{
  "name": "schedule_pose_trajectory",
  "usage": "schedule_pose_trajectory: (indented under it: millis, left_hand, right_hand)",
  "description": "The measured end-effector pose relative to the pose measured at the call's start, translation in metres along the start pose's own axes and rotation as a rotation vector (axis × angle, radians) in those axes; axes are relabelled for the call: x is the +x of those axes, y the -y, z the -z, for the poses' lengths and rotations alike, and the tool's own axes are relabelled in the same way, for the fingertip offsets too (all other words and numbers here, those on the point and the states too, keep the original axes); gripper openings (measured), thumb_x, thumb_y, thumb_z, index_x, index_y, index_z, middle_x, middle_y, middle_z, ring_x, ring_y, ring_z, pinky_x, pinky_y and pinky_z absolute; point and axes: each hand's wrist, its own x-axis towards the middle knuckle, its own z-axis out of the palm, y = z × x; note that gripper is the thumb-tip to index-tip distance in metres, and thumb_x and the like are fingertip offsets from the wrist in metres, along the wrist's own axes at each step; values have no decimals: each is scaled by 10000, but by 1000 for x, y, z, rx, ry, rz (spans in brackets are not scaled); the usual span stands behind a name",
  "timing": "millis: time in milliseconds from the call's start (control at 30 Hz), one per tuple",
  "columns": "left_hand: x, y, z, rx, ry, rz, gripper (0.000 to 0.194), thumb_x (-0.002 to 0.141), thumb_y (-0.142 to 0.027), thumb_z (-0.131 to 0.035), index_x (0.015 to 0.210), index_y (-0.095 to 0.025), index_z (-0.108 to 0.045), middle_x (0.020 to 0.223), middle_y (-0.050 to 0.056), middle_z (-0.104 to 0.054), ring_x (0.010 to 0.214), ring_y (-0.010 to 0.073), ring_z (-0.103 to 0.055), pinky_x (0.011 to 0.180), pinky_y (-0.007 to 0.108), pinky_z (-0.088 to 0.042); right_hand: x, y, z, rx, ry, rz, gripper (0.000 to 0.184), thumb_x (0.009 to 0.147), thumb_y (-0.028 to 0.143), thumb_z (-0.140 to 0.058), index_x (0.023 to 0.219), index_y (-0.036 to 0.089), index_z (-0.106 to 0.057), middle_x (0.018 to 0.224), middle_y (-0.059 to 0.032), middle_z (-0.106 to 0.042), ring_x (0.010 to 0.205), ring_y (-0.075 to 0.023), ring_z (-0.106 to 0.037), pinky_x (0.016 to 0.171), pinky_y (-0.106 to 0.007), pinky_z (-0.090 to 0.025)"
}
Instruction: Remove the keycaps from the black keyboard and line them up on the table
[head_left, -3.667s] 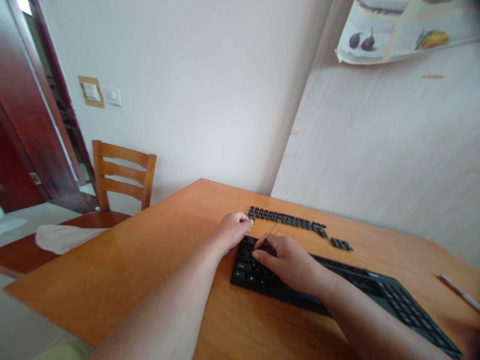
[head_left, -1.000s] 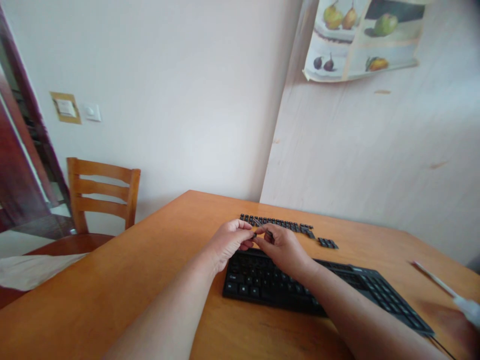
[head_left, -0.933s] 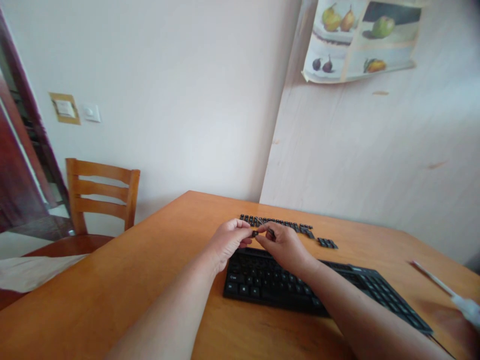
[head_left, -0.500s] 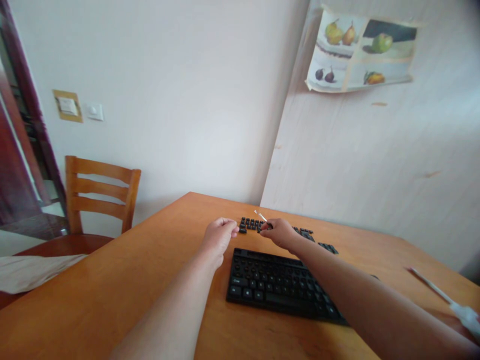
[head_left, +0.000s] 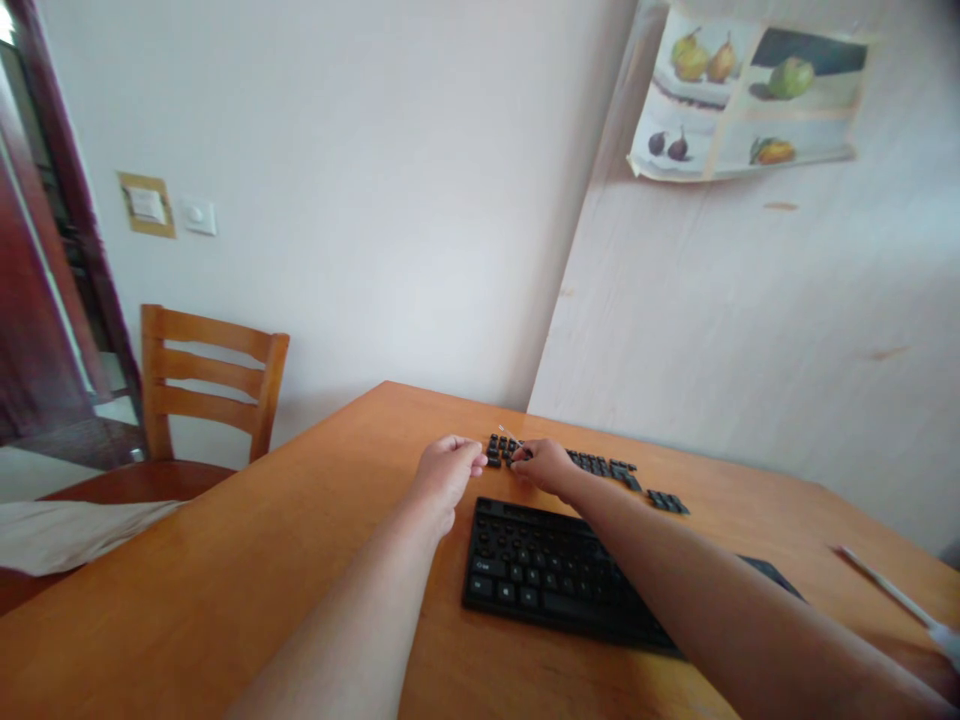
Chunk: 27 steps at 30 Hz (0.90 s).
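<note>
A black keyboard lies on the wooden table in front of me. Beyond it runs a row of loose black keycaps, with a few more keycaps set apart to the right. My right hand is closed in a pinch on a thin metal tool at the left end of the row. My left hand rests on the table just left of the row, fingers curled, with nothing visible in them.
A wooden chair stands at the table's left side, with a pale cloth lying beside it. A thin white stick-like tool lies at the table's right edge. Two walls meet behind the table, and a fruit poster hangs on the right wall.
My hands were together above the keyboard around a keycap. They have since parted: the right hand reached out to the row's left end, the left settled on the table.
</note>
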Motion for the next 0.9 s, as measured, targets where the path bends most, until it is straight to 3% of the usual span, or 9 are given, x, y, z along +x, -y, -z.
schedule_pose_trajectory:
  millis: [367, 700, 900]
  left_hand:
    - [-1, 0, 0, -11, 13, 13, 137, 733, -300, -602, 748, -167, -630, 814, 99, -735, 675, 144, -641, 611, 241, -441]
    - [5, 7, 0, -6, 22, -7, 142, 730, -308, -609, 738, -168, -630, 793, 92, -738, 660, 143, -639, 599, 238, -437]
    - [4, 5, 0, 10, 20, -29, 143, 741, -312, -610, 732, -171, -631, 782, 88, -734, 656, 147, -636, 631, 258, -457]
  right_hand:
    - [5, -5, -5, -14, 0, 7, 158, 707, 255, -680, 839, 202, -749, 727, -12, -703, 653, -137, -605, 549, -213, -380]
    - [-2, 2, 2, 9, -24, 33, 116, 703, 264, -690, 781, 190, -734, 710, -22, -684, 670, -153, -590, 583, -231, -379]
    - [-13, 13, 24, 102, -127, 37, 280, 861, 317, -489, 799, 143, -699, 730, -64, -665, 684, -156, -566, 577, -234, -368]
